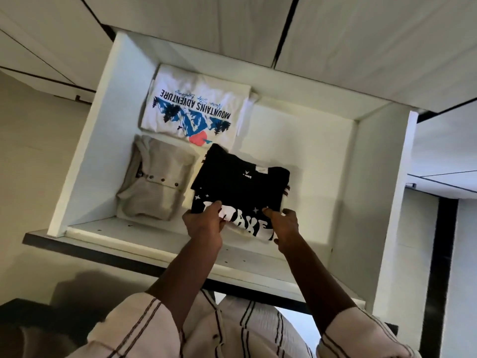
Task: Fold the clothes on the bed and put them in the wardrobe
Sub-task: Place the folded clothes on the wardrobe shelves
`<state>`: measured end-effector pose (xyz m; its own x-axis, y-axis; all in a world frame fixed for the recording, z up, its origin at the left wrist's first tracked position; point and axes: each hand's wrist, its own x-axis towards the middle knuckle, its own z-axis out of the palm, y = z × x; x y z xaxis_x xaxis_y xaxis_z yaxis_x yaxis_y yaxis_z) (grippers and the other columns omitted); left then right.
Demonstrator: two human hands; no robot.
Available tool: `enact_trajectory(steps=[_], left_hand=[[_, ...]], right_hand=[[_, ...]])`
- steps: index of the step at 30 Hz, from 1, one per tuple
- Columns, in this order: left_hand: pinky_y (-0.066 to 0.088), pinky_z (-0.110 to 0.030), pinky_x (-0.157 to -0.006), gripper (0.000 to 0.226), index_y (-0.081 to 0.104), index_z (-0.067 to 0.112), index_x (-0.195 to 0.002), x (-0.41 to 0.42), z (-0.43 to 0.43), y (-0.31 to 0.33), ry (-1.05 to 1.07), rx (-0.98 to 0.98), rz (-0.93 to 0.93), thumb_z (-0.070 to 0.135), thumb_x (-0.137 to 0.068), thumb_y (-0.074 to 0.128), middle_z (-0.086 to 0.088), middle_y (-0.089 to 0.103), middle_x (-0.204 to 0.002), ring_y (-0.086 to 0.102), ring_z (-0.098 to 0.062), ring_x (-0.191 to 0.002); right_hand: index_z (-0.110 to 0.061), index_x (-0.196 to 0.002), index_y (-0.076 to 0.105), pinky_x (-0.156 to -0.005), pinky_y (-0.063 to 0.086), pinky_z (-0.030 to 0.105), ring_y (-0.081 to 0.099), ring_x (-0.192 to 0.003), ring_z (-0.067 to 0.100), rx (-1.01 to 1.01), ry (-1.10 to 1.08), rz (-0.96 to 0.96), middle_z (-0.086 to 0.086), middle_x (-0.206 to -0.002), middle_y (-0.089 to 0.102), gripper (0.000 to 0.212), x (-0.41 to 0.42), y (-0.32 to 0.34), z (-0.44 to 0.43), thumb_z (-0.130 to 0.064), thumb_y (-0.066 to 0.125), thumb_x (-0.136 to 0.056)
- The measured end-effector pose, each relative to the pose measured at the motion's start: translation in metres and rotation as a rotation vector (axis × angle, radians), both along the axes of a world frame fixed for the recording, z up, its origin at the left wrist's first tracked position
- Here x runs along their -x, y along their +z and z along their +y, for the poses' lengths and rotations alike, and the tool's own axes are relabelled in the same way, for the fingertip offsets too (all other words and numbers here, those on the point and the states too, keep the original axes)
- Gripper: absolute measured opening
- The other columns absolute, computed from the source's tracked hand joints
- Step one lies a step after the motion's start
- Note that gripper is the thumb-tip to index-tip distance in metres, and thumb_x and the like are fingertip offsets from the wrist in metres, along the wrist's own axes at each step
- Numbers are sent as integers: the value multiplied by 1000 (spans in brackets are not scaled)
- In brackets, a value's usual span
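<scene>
Okay, hands first. Left hand [204,222] pinches the near left corner of the folded black T-shirt [240,182], thumb on top. Right hand [285,223] grips the near right corner the same way. Fingers underneath are hidden, so I can't confirm how far they wrap.

My read on the two-corner hold is that it keeps the fold stack flat and square on its way in.

The black T-shirt sits front-middle on the wardrobe shelf [309,156]. Its far part is over the board and its near edge is in the hands, by the front lip [129,251]. I can't tell if it's fully resting or partly carried. It's skewed against the shelf walls.

The pale strip under its near edge could be the print or another garment, can't say.

Neighbours:
- The beige shirt [154,187] is folded, front left, just beside the black one.
- The white T-shirt [196,99] is folded, back left. The black shirt's far corner reaches its near edge. Touching or just above, unclear.

Placement looks like one garment per spot, side by side, so each stays reachable. The black one is going to the right of the beige shirt.

I judge this as the placing step, nearly done. What's left is to square it up, set it down and slide the fingers out flat. The risk is that pulling out fast drags the bottom fold open.

Striped sleeves [134,329] are at the bottom of the view, well clear of the shelf.
</scene>
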<state>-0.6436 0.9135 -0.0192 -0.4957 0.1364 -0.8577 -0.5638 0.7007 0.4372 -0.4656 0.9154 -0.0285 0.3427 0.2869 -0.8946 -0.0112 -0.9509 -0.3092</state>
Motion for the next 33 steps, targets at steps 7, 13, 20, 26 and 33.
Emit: enact_trajectory(steps=[7, 13, 20, 26, 33], left_hand=[[64, -39, -66, 21, 64, -1, -109, -8, 27, 58, 35, -288, -438, -3, -88, 67, -22, 69, -109, 73, -30, -92], [64, -36, -74, 16, 67, 2, -96, -15, 67, 77, -73, -472, -623, -4, -92, 53, -17, 72, -95, 74, -28, -87], [60, -35, -72, 15, 63, 6, -89, -36, 150, 72, -225, -555, -669, -1, -91, 50, -13, 71, -89, 71, -27, -82], [58, -31, -64, 15, 65, 14, -96, -45, 191, -20, -558, -331, -347, 1, -91, 68, -7, 67, -84, 63, -19, -72], [53, -34, -86, 30, 67, 25, -115, -12, 167, -38, -1006, -326, 153, 14, -87, 69, 6, 72, -106, 67, -13, -94]], right_hand=[[-11, -103, 67, -44, 37, 20, 61, -63, 19, 70, -366, 315, 7, -75, 66, 32, -2, 24, 0, -28, 84, -81], [-4, -107, 72, -63, 60, 32, 68, -101, 31, -78, -644, 685, 18, -100, 72, 16, -14, 48, 25, -12, 67, -94], [-18, -116, 68, -66, 62, 34, 73, -81, 24, -471, -568, 575, 11, -100, 74, 39, -68, 53, 124, 7, 47, -95], [-13, -140, 57, -85, 60, 45, 67, -115, 38, -444, -514, 214, 20, -129, 68, 51, -96, -15, 166, 2, 62, -92], [-14, -142, 52, -73, 51, 29, 65, -99, 24, -334, -310, 1, 7, -115, 68, 47, -67, -43, 128, -15, 65, -97]])
